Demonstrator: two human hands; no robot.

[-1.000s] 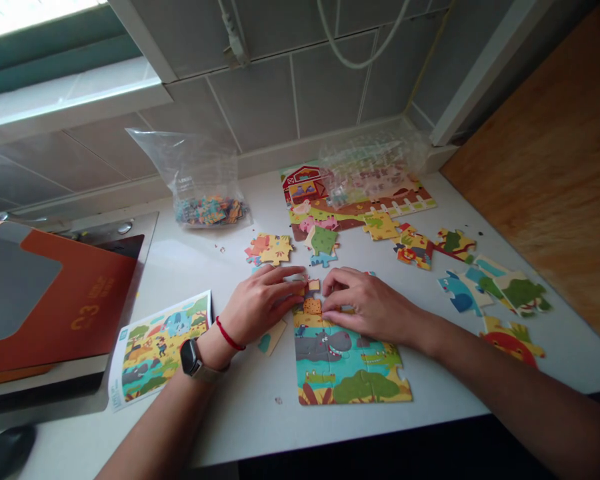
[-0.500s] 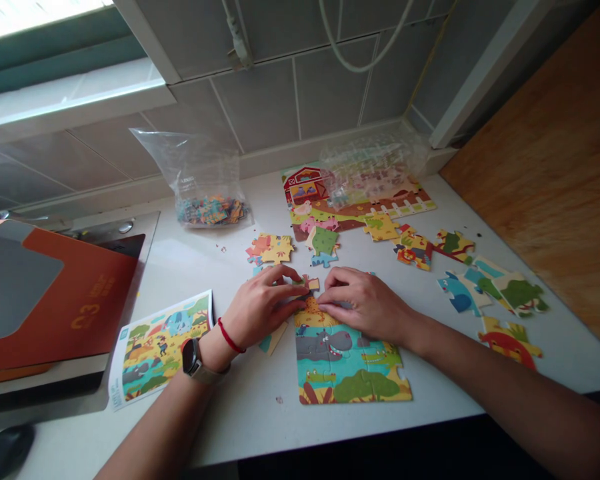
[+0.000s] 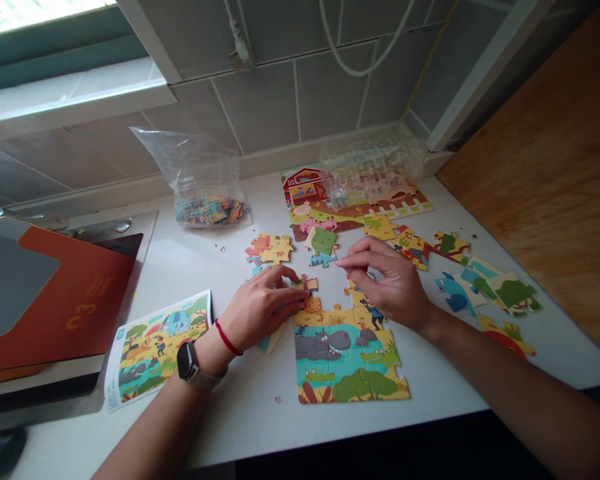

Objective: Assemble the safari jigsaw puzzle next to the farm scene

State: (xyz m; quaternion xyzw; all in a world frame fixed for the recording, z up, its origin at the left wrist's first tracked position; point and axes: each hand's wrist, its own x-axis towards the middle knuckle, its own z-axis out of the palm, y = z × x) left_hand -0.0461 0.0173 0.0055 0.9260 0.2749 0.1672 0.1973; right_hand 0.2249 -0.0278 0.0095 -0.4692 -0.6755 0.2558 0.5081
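A partly joined jigsaw puzzle (image 3: 353, 363) lies on the table, showing a hippo, crocodiles and bushes. My left hand (image 3: 263, 305) is at its upper left corner, thumb and fingers closed on a small puzzle piece (image 3: 310, 285) that touches the giraffe-patterned part below it. My right hand (image 3: 390, 280) hovers above the puzzle's upper right, fingers stretched out and thumb apart, with nothing visible between them. Its fingertips are beside a green and blue puzzle piece (image 3: 324, 241). Part of the puzzle's upper right edge is hidden under this hand.
Loose pieces (image 3: 275, 248) lie behind my left hand, and more pieces (image 3: 457, 293) at the right. A picture sheet (image 3: 157, 347) lies at the left. Behind stand a bag of pieces (image 3: 210, 207) and a farm puzzle (image 3: 305, 193) under clear plastic. An orange box (image 3: 95, 287) and black mouse (image 3: 3, 453) are leftward.
My right hand has lifted off the puzzle and moved up and to the right, its fingers spreading. My left hand has stayed at the corner piece.
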